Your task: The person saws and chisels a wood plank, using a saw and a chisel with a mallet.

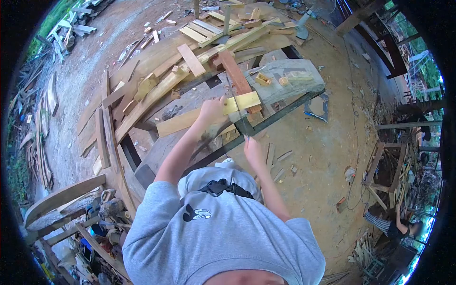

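My left hand (pixel 211 110) presses flat on a pale yellow plank (pixel 183 121) that lies across a workbench (pixel 266 122) with a dark frame. My right hand (pixel 251 149) is closed around the handle of a hand saw (pixel 236 107). Its thin blade runs away from me across the plank, just right of my left hand. A reddish board (pixel 233 73) lies under the plank's far end.
Many loose boards and offcuts (pixel 190 57) are piled on the bench and ground to the left and beyond. Tools and scrap (pixel 102 213) crowd the lower left. Another person (pixel 394 228) crouches by wooden frames at lower right. Dirt floor (pixel 323 156) lies to the right.
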`<state>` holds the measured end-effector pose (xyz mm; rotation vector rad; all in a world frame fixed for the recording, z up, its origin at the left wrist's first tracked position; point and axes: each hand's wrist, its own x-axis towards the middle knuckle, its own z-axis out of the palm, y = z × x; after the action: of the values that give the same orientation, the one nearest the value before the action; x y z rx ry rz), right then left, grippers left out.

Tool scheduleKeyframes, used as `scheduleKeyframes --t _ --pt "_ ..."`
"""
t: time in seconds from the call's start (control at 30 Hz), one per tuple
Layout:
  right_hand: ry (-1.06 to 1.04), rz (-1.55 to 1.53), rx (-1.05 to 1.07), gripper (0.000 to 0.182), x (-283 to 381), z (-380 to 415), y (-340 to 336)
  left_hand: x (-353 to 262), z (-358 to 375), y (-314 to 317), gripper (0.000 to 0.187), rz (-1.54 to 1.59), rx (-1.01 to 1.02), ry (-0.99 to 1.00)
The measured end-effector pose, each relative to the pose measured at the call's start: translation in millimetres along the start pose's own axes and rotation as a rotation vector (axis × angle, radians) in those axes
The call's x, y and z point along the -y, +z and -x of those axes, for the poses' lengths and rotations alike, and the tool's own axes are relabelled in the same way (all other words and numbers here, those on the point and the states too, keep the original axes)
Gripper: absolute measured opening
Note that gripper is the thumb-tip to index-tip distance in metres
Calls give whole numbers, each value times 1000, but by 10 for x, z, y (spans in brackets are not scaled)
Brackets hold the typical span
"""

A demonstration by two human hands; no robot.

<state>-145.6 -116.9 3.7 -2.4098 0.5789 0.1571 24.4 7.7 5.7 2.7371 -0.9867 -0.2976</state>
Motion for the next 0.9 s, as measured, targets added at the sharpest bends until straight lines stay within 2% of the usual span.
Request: scheduleKeyframes --t 0.1,0.2,0.33,0.4,0.43,0.5,0.53,0.6,0.63,0.7,0.73,0.8,0.9 --pt "-135 20 -81 36 145 -464 122 -12 9 3 49 11 -2 -13" --pt "-131 73 -77 34 279 -685 148 -20 23 21 47 -10 -34 -24" --pt "-38 -15 -16 34 38 -33 76 7 23 57 54 -30 -148 -24" --pt "34 4 -15 37 -99 356 63 8 13 37 58 -30 -21 -47" --pt "68 19 -37 38 -95 476 31 37 28 99 58 -28 -19 -52" --pt "77 15 -35 38 -101 486 -14 131 46 199 80 3 -214 79" --pt "87 14 -36 39 -120 475 -39 118 156 69 80 -2 -215 86" --pt "84 1 -44 40 -145 440 -34 133 522 -172 107 -108 -169 65" --pt "76 -4 -43 41 -161 435 -13 194 646 -203 107 -116 -164 74" --pt "61 -3 -38 41 -255 407 84 324 818 -262 126 -201 12 -89" --pt "41 9 -29 41 -309 394 136 376 831 -273 126 -209 16 -86" --pt "44 -21 -28 41 -368 365 212 468 834 -293 119 25 48 -26" --pt "66 -39 -14 41 -378 372 233 451 836 -297 118 74 36 -50"
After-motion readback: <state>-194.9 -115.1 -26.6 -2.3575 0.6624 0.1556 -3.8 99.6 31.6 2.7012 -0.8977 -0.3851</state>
